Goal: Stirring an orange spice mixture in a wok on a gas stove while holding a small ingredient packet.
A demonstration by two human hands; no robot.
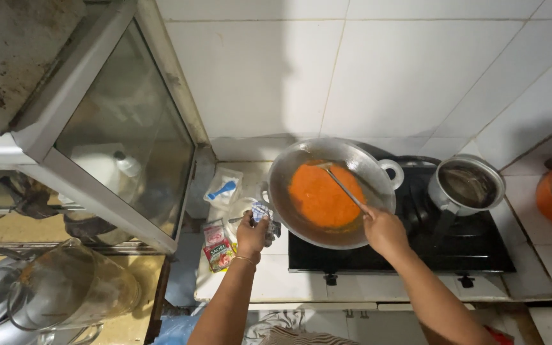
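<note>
Bare forearms reach up to the stove: the left hand (252, 234) pinches a checked cloth (261, 211) on the wok (289, 169) handle, the right hand (383, 231) closes on a metal spatula (343, 184), apparently stirring orange sauce (321, 196). Beyond sits a steel pot (467, 186) on the black hob (480, 246).

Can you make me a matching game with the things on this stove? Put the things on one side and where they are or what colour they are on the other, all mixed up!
Things:
1. Wok
2. Small pot
3. Left hand
4. Right hand

Clues:
A. holds the long utensil
B. full of orange sauce
C. grips the wok handle with a cloth
D. on the right burner

Pairs: 1-B, 2-D, 3-C, 4-A
</note>
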